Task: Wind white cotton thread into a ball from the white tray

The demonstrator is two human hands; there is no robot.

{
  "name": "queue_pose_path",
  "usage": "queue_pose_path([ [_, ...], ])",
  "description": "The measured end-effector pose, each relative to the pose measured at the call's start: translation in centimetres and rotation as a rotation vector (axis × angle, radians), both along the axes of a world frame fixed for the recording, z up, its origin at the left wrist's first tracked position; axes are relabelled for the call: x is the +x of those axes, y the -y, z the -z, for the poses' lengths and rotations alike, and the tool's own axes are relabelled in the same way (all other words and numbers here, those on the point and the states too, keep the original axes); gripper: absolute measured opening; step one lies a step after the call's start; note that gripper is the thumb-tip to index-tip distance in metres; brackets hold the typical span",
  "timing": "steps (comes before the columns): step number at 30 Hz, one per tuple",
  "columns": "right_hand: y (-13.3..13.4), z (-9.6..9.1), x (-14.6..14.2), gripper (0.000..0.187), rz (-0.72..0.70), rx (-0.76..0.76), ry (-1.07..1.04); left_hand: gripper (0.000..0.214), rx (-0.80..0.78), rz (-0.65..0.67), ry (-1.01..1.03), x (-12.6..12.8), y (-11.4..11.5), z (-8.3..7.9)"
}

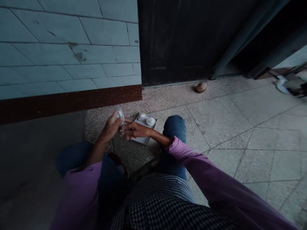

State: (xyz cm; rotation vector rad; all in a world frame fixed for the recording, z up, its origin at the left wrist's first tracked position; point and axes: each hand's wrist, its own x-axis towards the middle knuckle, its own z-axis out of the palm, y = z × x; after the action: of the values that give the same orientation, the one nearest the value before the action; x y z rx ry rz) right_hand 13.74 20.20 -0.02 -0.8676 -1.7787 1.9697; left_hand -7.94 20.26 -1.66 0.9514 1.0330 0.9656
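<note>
My left hand (111,125) is closed around a small bundle of white string (120,115), which shows above its thumb and fingers. My right hand (135,130) reaches across from the right, close against the left fingers. Its fingers are bent together at the tips, and whatever they pinch is too small and blurred to make out. Just behind the right hand, a shallow white box (143,140) rests on the floor, partly covered by that hand. Two white balls of string, a left ball (141,117) and a right ball (151,121), lie at its far end.
My knees, in blue jeans (175,126), flank the box. Ahead stand a tiled wall (100,54) with a brown base strip and a dark door (175,41). A small rounded object (201,87) sits by the door sill. Blurred items lie on the floor at far right.
</note>
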Motion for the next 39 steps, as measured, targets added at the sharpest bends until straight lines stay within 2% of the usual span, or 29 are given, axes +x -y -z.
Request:
queue_pose_path([
  [2, -1.8, -0.6, 1.4, 0.040, 0.059, 0.038, -0.010, 0.038, 0.031, 0.026, -0.095, 0.4, 0.5, 0.0],
  [4, -3.6, -1.2, 2.8, 0.051, 0.132, 0.071, -0.013, 0.032, 0.059, 0.075, -0.111, 0.7, 1.1, -0.3],
  [9, -6.7, -1.9, 4.3, 0.055, 0.228, 0.111, 0.003, 0.053, 0.092, 0.202, -0.019, 0.7, 2.1, -0.9],
  [14, -7.0, 0.0, 2.9, 0.059, 0.335, 0.026, -0.035, 0.064, 0.085, 0.197, 0.080, 1.0, 1.6, -0.7],
  [18, -6.7, 2.3, 1.6, 0.061, 0.483, -0.069, -0.084, 0.057, 0.069, 0.136, 0.060, 1.6, 1.1, -0.5],
  [20, -6.7, 2.9, 1.2, 0.053, 0.542, -0.094, -0.089, 0.052, 0.039, 0.132, 0.039, 1.8, 1.0, -0.4],
  [23, -6.7, 3.0, 0.9, 0.016, 0.552, -0.148, -0.099, 0.045, 0.000, 0.130, 0.040, 1.9, 1.1, -0.4],
  [24, -6.7, 2.9, 1.0, 0.019, 0.536, -0.167, -0.110, 0.043, -0.004, 0.121, 0.049, 1.8, 1.1, -0.4],
  [26, -6.5, 2.5, 1.2, 0.050, 0.477, -0.214, -0.145, 0.041, -0.003, 0.107, 0.071, 1.5, 1.1, -0.4],
  [28, -6.1, 2.2, 1.5, 0.072, 0.406, -0.280, -0.203, 0.042, -0.002, 0.116, 0.091, 1.2, 1.2, -0.5],
  [30, -5.6, 2.1, 1.7, 0.080, 0.329, -0.346, -0.275, 0.042, -0.009, 0.158, 0.105, 1.1, 1.3, -0.8],
  [32, -5.1, 2.1, 1.8, 0.075, 0.255, -0.398, -0.313, 0.042, -0.013, 0.204, 0.111, 0.9, 1.5, -1.1],
  [34, -4.8, 2.1, 1.6, 0.056, 0.219, -0.439, -0.297, 0.047, -0.005, 0.228, 0.108, 0.7, 1.6, -1.5],
  [37, -4.6, 2.0, 1.3, 0.022, 0.256, -0.474, -0.220, 0.053, 0.033, 0.218, 0.089, 0.0, 1.7, -1.6],
  [39, -4.6, 1.7, 1.3, 0.017, 0.283, -0.470, -0.183, 0.049, 0.054, 0.205, 0.089, -0.5, 1.5, -1.4],
])
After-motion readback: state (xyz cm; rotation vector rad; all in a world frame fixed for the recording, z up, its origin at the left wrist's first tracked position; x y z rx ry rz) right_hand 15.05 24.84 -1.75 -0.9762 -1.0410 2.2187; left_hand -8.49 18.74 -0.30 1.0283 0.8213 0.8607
